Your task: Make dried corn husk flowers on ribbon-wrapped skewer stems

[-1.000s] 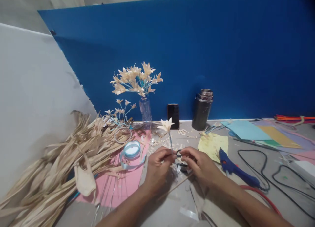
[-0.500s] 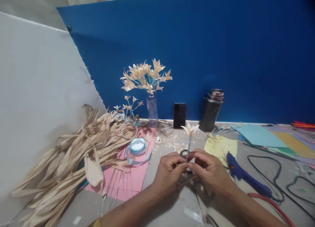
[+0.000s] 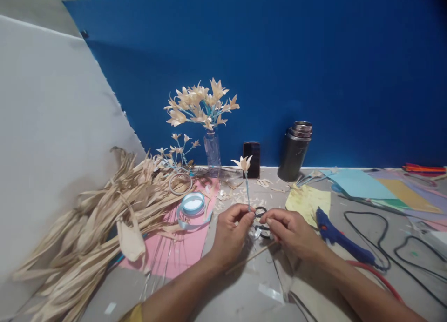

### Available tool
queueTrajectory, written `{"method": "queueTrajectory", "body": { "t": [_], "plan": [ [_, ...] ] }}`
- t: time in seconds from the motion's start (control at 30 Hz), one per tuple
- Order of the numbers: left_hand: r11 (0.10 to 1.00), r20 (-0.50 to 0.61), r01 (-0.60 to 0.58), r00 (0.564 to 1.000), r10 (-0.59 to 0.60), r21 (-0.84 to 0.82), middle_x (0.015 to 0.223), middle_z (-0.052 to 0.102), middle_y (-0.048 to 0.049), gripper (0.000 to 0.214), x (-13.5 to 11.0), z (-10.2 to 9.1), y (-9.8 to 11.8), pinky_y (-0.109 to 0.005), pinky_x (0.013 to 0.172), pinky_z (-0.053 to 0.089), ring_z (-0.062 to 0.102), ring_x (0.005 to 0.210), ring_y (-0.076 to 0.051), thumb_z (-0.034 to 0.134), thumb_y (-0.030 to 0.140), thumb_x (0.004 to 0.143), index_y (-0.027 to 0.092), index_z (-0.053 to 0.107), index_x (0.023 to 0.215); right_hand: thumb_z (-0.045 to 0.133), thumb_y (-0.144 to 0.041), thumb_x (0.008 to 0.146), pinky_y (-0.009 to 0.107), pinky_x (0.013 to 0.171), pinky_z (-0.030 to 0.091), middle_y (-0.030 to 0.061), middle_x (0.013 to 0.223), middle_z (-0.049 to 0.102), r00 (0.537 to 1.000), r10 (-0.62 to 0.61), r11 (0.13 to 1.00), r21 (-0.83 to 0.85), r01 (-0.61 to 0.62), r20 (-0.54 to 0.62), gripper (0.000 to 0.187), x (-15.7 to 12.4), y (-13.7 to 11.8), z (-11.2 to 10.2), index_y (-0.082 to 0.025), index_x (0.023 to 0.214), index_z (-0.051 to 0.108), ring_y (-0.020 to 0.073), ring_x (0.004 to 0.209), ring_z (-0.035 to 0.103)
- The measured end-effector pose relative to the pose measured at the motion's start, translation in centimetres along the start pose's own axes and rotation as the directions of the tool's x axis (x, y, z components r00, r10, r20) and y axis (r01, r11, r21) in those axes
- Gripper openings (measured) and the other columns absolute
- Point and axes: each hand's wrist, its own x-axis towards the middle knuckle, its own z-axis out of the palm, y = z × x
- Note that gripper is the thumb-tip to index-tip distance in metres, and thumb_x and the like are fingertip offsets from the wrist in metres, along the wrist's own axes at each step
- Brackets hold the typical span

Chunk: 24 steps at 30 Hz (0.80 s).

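Moving off the blue stem (image 3: 247, 191), the right hand (image 3: 291, 229) is hovering near black scissors handles (image 3: 264, 236), fingertips nearly together, contents unclear; the left hand (image 3: 230, 231) is pinching the stem low, holding the husk flower (image 3: 243, 164) upright, so a slackening pinch could be tipping it

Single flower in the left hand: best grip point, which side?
Probably the light-blue stem, midway between bloom and left hand, coming from the right: it stands nearly upright, slim and exposed there, while the bloom flares above and the left hand pinches its lower part.
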Motion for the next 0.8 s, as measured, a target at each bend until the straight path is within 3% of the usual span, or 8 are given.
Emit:
{"method": "queueTrajectory", "body": {
  "t": [0.1,0.17,0.27,0.33,0.4,0.57,0.67,0.8],
  "plan": [
    [0.974,0.011,-0.185,0.983,0.186,0.129,0.079,0.070,-0.0056,0.012,0.1,-0.3,0.2,-0.032,0.078,0.047,0.063,0.080,-0.021,0.066,0.025,0.083,0.022,0.076,0.077,0.057,-0.037,0.084,0.025,0.050,0.039,-0.0032,0.052,0.058,0.995,0.062,0.993,0.091,-0.069,0.082,0.024,0.0,-0.1,0.0,-0.019,0.083,0.074,0.0137,0.047,0.051],
    [0.966,0.032,-0.218,0.976,0.216,0.141,0.079,0.070,-0.0061,0.011,0.2,-0.3,0.2,-0.032,0.078,0.048,0.063,0.081,-0.021,0.068,0.024,0.081,0.023,0.078,0.077,0.062,-0.037,0.081,0.025,0.051,0.041,-0.0024,0.050,0.059,0.992,0.080,0.993,0.079,-0.088,0.096,0.022,-0.1,-0.3,0.0,-0.019,0.071,0.071,0.0142,0.048,0.053],
    [0.999,0.018,-0.043,0.999,0.043,0.023,0.078,0.071,-0.0057,0.006,0.2,0.0,0.0,-0.031,0.075,0.048,0.063,0.075,-0.019,0.072,0.021,0.077,0.021,0.078,0.075,0.061,-0.037,0.085,0.027,0.056,0.045,-0.0005,0.053,0.062,0.999,0.032,0.999,0.010,-0.031,-0.044,0.029,0.0,-0.3,0.1,-0.020,0.062,0.066,0.0164,0.054,0.058],
    [0.989,0.022,0.112,0.994,-0.111,-0.098,0.074,0.070,-0.0048,0.003,0.2,0.2,-0.3,-0.031,0.072,0.048,0.062,0.070,-0.018,0.074,0.021,0.074,0.020,0.076,0.073,0.059,-0.037,0.087,0.031,0.067,0.051,0.0037,0.070,0.072,0.987,-0.019,0.999,0.023,0.023,-0.157,0.025,0.1,-0.2,0.1,-0.019,0.075,0.072,0.0204,0.069,0.066],
    [0.966,0.020,0.177,0.984,-0.177,-0.186,0.074,0.069,-0.0046,0.006,0.2,0.4,-0.4,-0.031,0.073,0.047,0.061,0.071,-0.017,0.077,0.023,0.072,0.019,0.075,0.069,0.063,-0.036,0.084,0.034,0.075,0.052,0.0075,0.089,0.077,0.987,-0.022,0.996,0.080,0.035,-0.161,0.023,0.2,0.0,0.1,-0.019,0.091,0.076,0.0235,0.082,0.069],
    [0.967,0.062,0.155,0.987,-0.146,-0.204,0.077,0.066,-0.0050,0.010,0.0,0.5,-0.1,-0.033,0.078,0.048,0.062,0.080,-0.020,0.080,0.024,0.068,0.019,0.074,0.062,0.071,-0.034,0.075,0.028,0.061,0.044,0.0011,0.068,0.068,0.998,0.050,0.974,0.217,-0.058,0.042,0.017,0.0,0.2,0.9,-0.016,0.077,0.074,0.0163,0.063,0.058],
    [0.979,0.136,0.127,0.985,-0.106,-0.159,0.081,0.067,-0.0057,0.007,-0.4,0.5,0.1,-0.032,0.078,0.048,0.062,0.082,-0.020,0.076,0.026,0.074,0.019,0.079,0.073,0.071,-0.034,0.075,0.026,0.055,0.038,-0.0026,0.056,0.057,0.998,0.060,0.968,0.247,-0.051,-0.027,0.022,-0.2,-0.1,1.3,-0.017,0.062,0.067,0.0131,0.055,0.049],
    [1.000,0.270,0.021,0.963,-0.019,-0.002,0.091,0.071,-0.0070,0.025,-1.1,0.9,-0.3,-0.031,0.081,0.046,0.062,0.088,-0.021,0.060,0.035,0.091,0.017,0.078,0.091,0.077,-0.045,0.073,0.027,0.055,0.040,-0.0003,0.057,0.060,0.987,0.103,0.953,0.297,-0.062,-0.124,0.029,-0.1,-0.3,0.9,-0.017,0.070,0.072,0.0145,0.055,0.052]
  ]
}}
